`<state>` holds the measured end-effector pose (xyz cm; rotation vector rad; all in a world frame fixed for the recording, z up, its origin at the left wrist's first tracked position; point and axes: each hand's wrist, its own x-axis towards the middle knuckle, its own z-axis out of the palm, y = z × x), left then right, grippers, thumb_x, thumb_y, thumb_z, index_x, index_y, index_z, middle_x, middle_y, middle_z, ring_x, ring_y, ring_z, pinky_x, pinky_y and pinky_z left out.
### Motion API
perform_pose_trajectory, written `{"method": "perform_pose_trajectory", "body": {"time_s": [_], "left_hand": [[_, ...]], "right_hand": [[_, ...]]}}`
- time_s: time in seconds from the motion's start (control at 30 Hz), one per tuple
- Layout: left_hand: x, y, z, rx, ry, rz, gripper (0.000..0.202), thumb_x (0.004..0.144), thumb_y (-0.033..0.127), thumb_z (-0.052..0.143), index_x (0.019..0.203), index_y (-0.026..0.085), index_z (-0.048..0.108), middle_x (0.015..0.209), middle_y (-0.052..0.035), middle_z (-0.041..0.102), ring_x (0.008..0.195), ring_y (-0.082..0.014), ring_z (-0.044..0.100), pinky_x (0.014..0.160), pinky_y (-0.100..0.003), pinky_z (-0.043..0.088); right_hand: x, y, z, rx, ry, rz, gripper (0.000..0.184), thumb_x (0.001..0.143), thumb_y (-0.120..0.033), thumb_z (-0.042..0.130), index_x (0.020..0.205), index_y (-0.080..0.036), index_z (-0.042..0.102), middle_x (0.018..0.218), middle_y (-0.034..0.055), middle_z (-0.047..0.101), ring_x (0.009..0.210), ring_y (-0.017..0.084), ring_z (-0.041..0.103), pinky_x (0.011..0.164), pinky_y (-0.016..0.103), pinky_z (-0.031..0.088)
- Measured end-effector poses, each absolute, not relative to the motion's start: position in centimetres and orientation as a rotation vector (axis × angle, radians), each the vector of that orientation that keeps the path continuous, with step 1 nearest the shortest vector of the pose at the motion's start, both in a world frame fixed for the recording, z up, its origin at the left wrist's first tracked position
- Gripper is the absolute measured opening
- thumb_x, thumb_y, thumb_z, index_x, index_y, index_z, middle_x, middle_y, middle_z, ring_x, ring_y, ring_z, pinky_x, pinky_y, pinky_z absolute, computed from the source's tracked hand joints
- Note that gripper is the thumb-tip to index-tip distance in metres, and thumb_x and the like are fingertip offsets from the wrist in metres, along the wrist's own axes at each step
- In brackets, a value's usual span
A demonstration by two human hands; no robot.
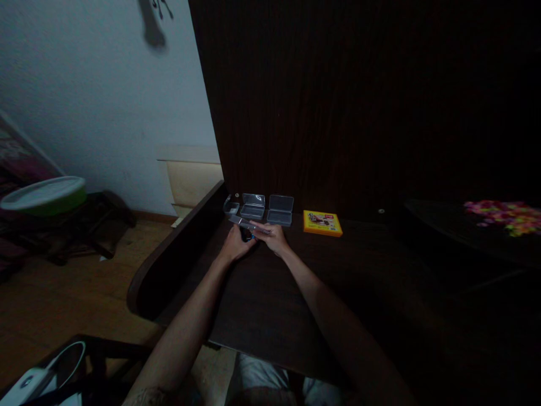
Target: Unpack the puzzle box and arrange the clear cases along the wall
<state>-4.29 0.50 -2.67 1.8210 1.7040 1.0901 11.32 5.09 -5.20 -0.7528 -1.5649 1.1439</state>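
Note:
A flat, clear plastic case [244,222] is held tilted above the dark wooden desk, between my two hands. My right hand [274,239] grips its near right end, with the thumb on top and fingers pressed together. Closed below its left part is my left hand [236,245]; a small dark and blue thing shows between the hands, too dim to name. Just beyond stand two clear plastic boxes with raised lids, a left box [252,211] and a right box [279,215]. Another clear container [231,208] sits left of them, partly behind the held case.
A yellow box [322,223] with a printed top lies to the right on the desk [262,304]. The desk has a raised left side panel [177,254] and a tall back panel. Colourful flowers [502,214] are at far right. A lidded green tub [46,196] stands left.

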Motion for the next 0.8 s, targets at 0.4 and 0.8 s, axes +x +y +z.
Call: {"method": "perform_pose_trajectory", "body": {"time_s": [0.4, 0.8], "left_hand": [[-4.52, 0.50, -3.27, 2.073, 1.714, 0.938, 0.080, 0.073, 0.048, 0.070, 0.135, 0.012, 0.036, 0.128, -0.0186, 0.055, 0.120, -0.0335, 0.055, 0.102, -0.046, 0.045], [-4.28, 0.32, -3.16, 2.108, 1.647, 0.966, 0.099, 0.074, 0.049, 0.070, 0.149, 0.011, 0.018, 0.144, -0.0218, 0.043, 0.130, -0.0356, 0.046, 0.107, -0.049, 0.039]], "right_hand": [[10.70, 5.06, -5.27, -0.797, -1.191, 1.214, 0.049, 0.062, -0.050, 0.080, 0.095, -0.015, 0.076, 0.109, 0.0112, 0.073, 0.105, 0.028, 0.067, 0.096, 0.041, 0.051], [10.76, 4.48, -5.17, -0.749, -1.169, 1.209, 0.046, 0.062, -0.040, 0.078, 0.100, -0.015, 0.071, 0.107, 0.0136, 0.073, 0.102, 0.028, 0.068, 0.082, 0.039, 0.058]]}}
